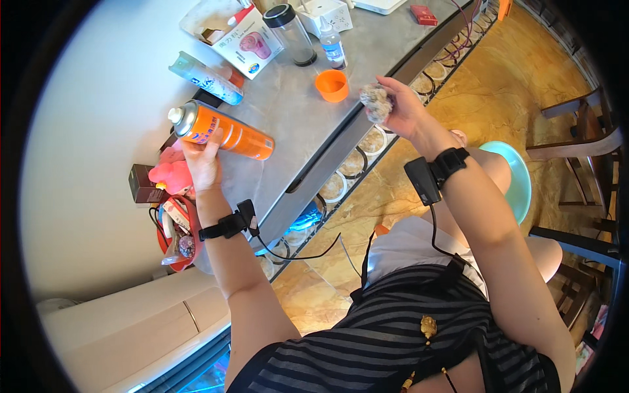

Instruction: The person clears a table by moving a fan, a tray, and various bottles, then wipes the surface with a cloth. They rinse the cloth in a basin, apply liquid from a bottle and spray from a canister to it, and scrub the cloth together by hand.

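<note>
My left hand [204,162] is wrapped round an orange aerosol can [239,139], which is tilted over the grey counter. A white nozzle tops the can, and no cap covers it. In my right hand [407,110], past the counter's front edge, is a crumpled, fuzzy grey-white wad [376,103]; whether it is cloth or fluff I cannot make out. Between the two hands, an orange plastic cap [332,86] rests on the counter [288,108].
Behind the cap are a clear bottle with a nozzle [333,47], a black-lidded tumbler [291,36] and a printed box [246,46]. A blue spray can [208,77] lies near the wall. Beside my left wrist are a pink plush [171,171] and a filled red basket [190,216]. Wooden chairs [576,124] stand right.
</note>
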A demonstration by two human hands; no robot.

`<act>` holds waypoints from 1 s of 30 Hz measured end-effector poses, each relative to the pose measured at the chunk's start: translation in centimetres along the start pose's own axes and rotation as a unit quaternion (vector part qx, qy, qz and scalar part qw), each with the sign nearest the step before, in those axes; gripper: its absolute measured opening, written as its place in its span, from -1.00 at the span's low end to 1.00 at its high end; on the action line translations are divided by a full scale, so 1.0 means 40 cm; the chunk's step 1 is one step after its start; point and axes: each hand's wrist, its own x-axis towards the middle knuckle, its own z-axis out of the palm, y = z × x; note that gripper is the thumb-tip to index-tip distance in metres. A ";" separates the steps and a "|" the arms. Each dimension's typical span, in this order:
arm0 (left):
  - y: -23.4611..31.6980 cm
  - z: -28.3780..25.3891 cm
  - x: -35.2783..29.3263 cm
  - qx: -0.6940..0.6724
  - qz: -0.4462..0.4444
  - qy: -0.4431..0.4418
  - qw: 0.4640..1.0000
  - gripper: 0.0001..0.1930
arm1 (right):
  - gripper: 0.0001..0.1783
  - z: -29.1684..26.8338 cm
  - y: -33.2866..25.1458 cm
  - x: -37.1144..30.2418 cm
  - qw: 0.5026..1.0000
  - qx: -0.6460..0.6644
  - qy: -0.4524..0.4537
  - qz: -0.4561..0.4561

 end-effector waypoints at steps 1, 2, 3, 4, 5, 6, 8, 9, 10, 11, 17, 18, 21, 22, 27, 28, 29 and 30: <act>-0.002 0.002 0.001 0.002 0.004 0.000 1.000 -0.44 | -0.73 -0.005 -0.002 -0.005 1.000 0.000 -0.005 -0.001; -0.010 0.007 0.003 0.027 0.017 -0.005 0.999 -0.44 | -0.74 -0.002 -0.003 -0.017 1.000 -0.007 0.017 -0.016; -0.016 0.010 0.006 0.053 0.029 -0.010 0.998 -0.44 | -0.75 0.000 -0.004 -0.028 0.999 -0.013 0.039 -0.031; -0.020 0.011 0.011 0.125 0.034 0.000 0.992 -0.40 | -0.76 -0.002 -0.005 -0.035 0.999 -0.006 0.040 -0.028; -0.028 0.030 0.015 0.123 0.037 -0.002 0.992 -0.40 | -0.76 -0.009 -0.006 -0.043 0.999 -0.007 0.039 -0.031; -0.035 0.056 0.013 0.174 0.118 0.076 0.975 -0.35 | -0.76 -0.012 -0.005 -0.050 0.999 -0.013 0.033 -0.035; -0.037 0.106 0.002 0.250 0.227 0.199 0.920 -0.19 | -0.75 -0.021 -0.009 -0.071 0.999 -0.018 0.028 -0.043; -0.030 0.126 -0.001 0.248 0.230 0.197 0.920 -0.19 | -0.72 -0.026 -0.015 -0.084 0.998 0.010 0.037 -0.047; -0.018 0.145 -0.001 0.336 0.236 0.226 0.883 -0.15 | -0.70 -0.030 -0.021 -0.097 0.997 0.038 0.045 -0.052; -0.006 0.159 -0.002 0.421 0.240 0.254 0.837 -0.12 | -0.70 -0.024 -0.027 -0.117 0.997 0.039 0.044 -0.057; 0.127 0.238 0.048 0.242 0.215 0.168 0.931 -0.15 | -0.59 -0.084 -0.168 -0.217 0.977 0.089 -0.082 -0.178; 0.186 0.280 0.056 0.214 0.239 0.147 0.936 -0.19 | -0.56 -0.062 -0.207 -0.260 0.971 0.069 -0.059 -0.220; 0.369 0.434 0.064 0.076 0.207 0.089 0.971 -0.39 | -0.59 -0.022 -0.351 -0.428 0.953 0.008 -0.081 -0.293; 0.419 0.503 0.062 0.025 0.258 0.009 0.966 -0.46 | -0.59 -0.033 -0.404 -0.491 0.946 0.010 -0.071 -0.315; 0.499 0.863 -0.091 -0.154 0.321 -0.168 0.919 -0.48 | -0.61 -0.157 -0.518 -0.788 0.887 -0.084 -0.021 -0.453; 0.437 0.916 -0.077 -0.163 0.333 -0.307 0.876 -0.34 | -0.63 -0.225 -0.513 -0.852 0.882 -0.088 0.001 -0.463; 0.350 0.989 -0.132 -0.136 0.223 -0.252 0.932 -0.29 | -0.56 -0.236 -0.480 -0.863 0.867 -0.074 0.065 -0.489; 0.203 1.035 -0.143 -0.003 0.213 -0.219 0.952 -0.22 | -0.55 -0.282 -0.458 -0.882 0.871 -0.075 0.082 -0.479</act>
